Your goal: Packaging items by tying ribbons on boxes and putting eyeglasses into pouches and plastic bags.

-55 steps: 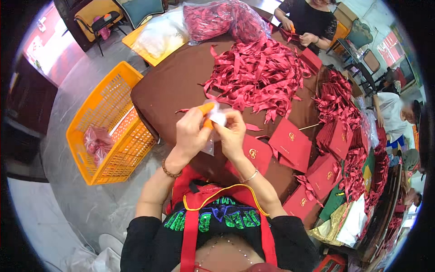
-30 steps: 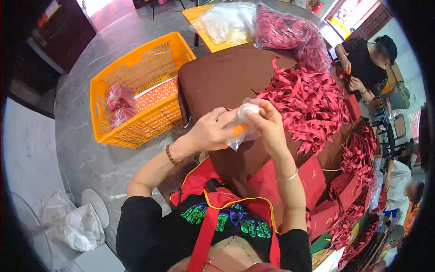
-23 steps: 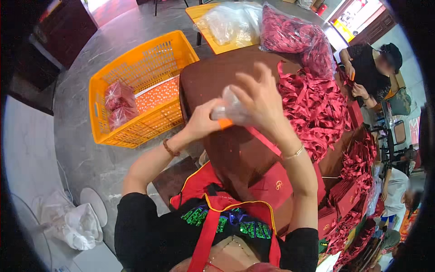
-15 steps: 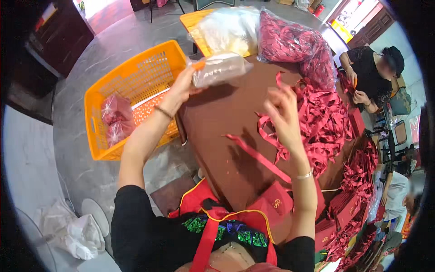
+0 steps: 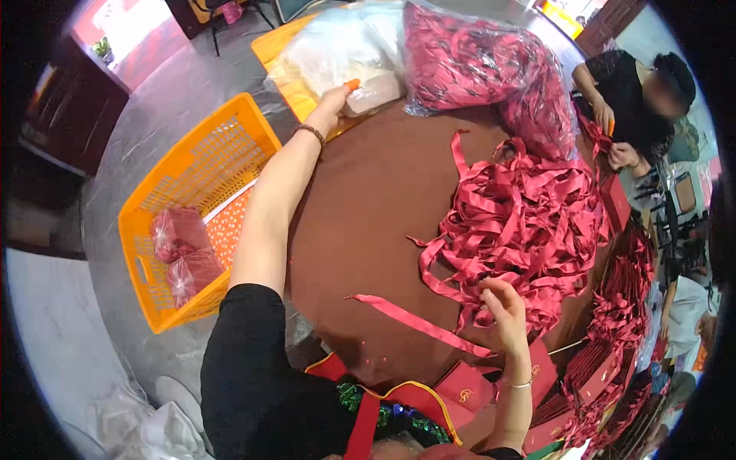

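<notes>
With an orange cover on a fingertip, my left hand (image 5: 334, 104) reaches to the table's far left edge. It grips a pack of clear plastic bags (image 5: 376, 92), which lies against a larger heap of clear plastic (image 5: 341, 47). My right hand (image 5: 506, 310) hovers at the near edge of a tangled pile of red ribbons (image 5: 514, 222). Its fingers are loosely curled and apart, and nothing shows in them. One single red ribbon strip (image 5: 418, 324) lies left of that hand. Red cards or pouches (image 5: 464, 389) with a gold emblem lie nearest my body.
An orange plastic crate (image 5: 138, 253) stands left of the brown table (image 5: 345, 230), holding filled red bags (image 5: 188, 264). A large clear bag of red ribbons (image 5: 468, 61) sits at the back. On the right a person (image 5: 625, 100) handles red ribbon beside stacked red pouches (image 5: 598, 376).
My left hand has carried the plastic pack away from me to the heap of clear plastic. My right hand has come down nearer my body. The view has shifted.
</notes>
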The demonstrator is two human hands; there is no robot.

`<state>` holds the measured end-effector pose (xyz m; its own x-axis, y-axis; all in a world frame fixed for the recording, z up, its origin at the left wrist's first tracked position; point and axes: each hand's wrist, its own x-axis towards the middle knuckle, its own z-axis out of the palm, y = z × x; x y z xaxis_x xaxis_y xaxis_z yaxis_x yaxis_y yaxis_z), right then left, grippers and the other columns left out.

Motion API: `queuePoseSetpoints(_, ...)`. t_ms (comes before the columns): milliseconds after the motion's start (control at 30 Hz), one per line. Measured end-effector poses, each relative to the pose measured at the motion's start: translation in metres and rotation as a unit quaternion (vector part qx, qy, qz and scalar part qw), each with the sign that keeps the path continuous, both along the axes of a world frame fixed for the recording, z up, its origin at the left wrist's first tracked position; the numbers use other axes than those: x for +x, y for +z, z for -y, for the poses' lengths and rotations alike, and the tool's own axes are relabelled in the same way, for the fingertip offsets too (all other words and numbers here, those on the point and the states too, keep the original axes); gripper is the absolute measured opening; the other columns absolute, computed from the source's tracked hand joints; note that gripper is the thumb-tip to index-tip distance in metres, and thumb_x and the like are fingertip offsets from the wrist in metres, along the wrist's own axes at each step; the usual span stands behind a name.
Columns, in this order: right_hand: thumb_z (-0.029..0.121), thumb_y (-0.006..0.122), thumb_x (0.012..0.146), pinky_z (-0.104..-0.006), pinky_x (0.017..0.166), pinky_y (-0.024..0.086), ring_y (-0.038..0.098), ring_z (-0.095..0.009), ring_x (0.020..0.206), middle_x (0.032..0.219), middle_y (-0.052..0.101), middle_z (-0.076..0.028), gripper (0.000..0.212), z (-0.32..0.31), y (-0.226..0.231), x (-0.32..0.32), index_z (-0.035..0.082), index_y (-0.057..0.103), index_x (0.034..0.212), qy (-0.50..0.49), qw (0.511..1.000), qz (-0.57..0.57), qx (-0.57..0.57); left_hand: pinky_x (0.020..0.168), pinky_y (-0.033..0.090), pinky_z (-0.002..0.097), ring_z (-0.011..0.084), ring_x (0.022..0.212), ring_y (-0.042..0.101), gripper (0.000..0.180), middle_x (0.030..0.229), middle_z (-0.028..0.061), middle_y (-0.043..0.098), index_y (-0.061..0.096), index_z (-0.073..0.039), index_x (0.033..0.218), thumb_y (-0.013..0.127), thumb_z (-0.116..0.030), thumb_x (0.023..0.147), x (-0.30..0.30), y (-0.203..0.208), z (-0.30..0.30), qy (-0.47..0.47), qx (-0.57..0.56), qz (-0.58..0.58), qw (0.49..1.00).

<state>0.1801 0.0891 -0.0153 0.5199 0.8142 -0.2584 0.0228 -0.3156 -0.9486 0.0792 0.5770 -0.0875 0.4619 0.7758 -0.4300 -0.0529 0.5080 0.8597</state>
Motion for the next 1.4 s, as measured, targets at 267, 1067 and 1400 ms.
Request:
queuePoseSetpoints(267, 0.010, 0.055, 0.088, -0.0227, 0.081, 0.042, 0.053, -0.008, 0.089, 0.100, 0.060, -0.001, 0.022, -0.006, 0.002, -0.009, 0.002, 0.058, 0.107, -0.005, 1.000, -0.021, -0.016, 0.073, 0.044, 0.0353, 0.0257, 0.086, 0.058, 0.041, 0.092, 0.0177, 0.064, 0.064, 0.004, 0.093, 0.064, -0.034, 0.076, 0.008, -0.067, -0.067, -0.013, 0.251, -0.137, 0.958)
queuePoseSetpoints(1067, 0.012, 0.055, 0.088, -0.0246, 0.079, 0.044, 0.054, -0.011, 0.090, 0.100, 0.058, -0.003, 0.024, 0.087, 0.041, -0.031, 0.000, 0.056, 0.109, -0.141, 0.990, 0.026, 0.003, 0.068, 0.046, 0.0486, 0.0367, 0.080, 0.060, 0.025, 0.087, 0.0174, 0.061, 0.060, -0.006, 0.090, 0.046, -0.026, 0.084, 0.008, 0.005, -0.007, -0.099, 0.710, -0.508, 0.477)
queuePoseSetpoints(1400, 0.015, 0.052, 0.090, -0.0210, 0.076, 0.042, 0.054, -0.008, 0.089, 0.099, 0.062, -0.003, 0.024, 0.234, 0.032, -0.066, 0.002, 0.057, 0.109, -0.397, 0.914, 0.083, 0.019, 0.067, 0.045, 0.0317, 0.0200, 0.071, 0.057, 0.032, 0.082, 0.0114, 0.063, 0.059, 0.000, 0.109, 0.057, -0.020, 0.083, -0.019, 0.047, 0.038, 0.032, 0.666, -0.176, 0.724)
